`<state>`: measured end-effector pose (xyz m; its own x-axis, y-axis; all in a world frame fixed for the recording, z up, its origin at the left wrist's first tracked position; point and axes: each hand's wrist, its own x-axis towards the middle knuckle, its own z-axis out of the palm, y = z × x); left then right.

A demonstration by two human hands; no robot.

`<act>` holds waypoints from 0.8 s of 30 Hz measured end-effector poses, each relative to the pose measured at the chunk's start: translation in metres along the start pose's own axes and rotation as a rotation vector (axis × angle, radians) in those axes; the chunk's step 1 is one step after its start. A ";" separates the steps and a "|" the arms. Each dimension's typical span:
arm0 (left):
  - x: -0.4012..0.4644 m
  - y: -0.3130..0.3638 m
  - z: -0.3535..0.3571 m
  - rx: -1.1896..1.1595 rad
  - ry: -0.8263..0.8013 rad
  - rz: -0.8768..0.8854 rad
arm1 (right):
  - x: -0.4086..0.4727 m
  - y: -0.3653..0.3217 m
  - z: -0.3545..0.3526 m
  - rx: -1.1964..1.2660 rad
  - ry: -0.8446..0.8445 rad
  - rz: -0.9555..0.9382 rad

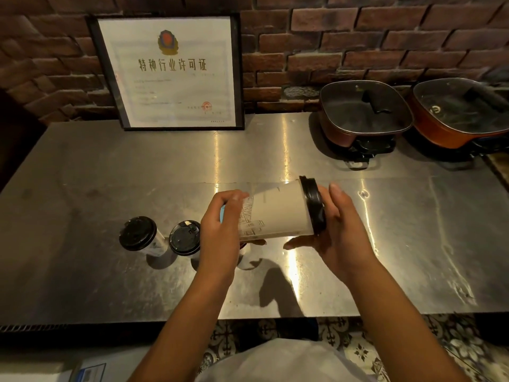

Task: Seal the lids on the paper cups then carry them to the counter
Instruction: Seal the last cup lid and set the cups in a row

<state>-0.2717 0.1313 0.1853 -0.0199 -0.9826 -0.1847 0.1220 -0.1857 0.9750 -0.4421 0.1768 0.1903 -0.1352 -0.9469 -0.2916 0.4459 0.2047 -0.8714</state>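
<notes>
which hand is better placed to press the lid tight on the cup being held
Right. The right hand already cups the black lid, while the left hand grips the tilted paper cup by its base end.

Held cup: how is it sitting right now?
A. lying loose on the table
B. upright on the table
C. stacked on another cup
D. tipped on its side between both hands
D: the held cup lies sideways, left hand at its base, right hand at the lid.
</notes>
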 end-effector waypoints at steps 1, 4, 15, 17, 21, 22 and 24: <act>0.001 0.000 0.000 -0.015 0.005 -0.021 | 0.000 0.001 -0.002 0.002 -0.022 0.010; 0.007 -0.002 0.002 0.040 -0.051 -0.068 | 0.002 0.003 -0.010 -0.065 0.001 0.001; 0.007 -0.013 0.005 0.487 -0.359 0.145 | 0.007 0.018 -0.012 -0.374 0.216 -0.054; 0.008 -0.021 0.011 0.583 -0.361 0.212 | 0.005 0.020 -0.011 -0.387 0.203 -0.073; 0.012 -0.024 0.010 0.426 -0.355 0.116 | 0.003 0.012 -0.023 -0.332 0.120 -0.049; 0.013 -0.024 0.009 0.379 -0.368 0.087 | 0.002 0.011 -0.028 -0.348 0.093 -0.047; 0.015 -0.024 0.008 0.354 -0.377 0.085 | 0.000 0.011 -0.034 -0.383 0.065 -0.045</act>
<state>-0.2833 0.1210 0.1601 -0.3879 -0.9152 -0.1094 -0.2025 -0.0311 0.9788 -0.4670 0.1874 0.1674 -0.2086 -0.9419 -0.2631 0.0772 0.2524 -0.9645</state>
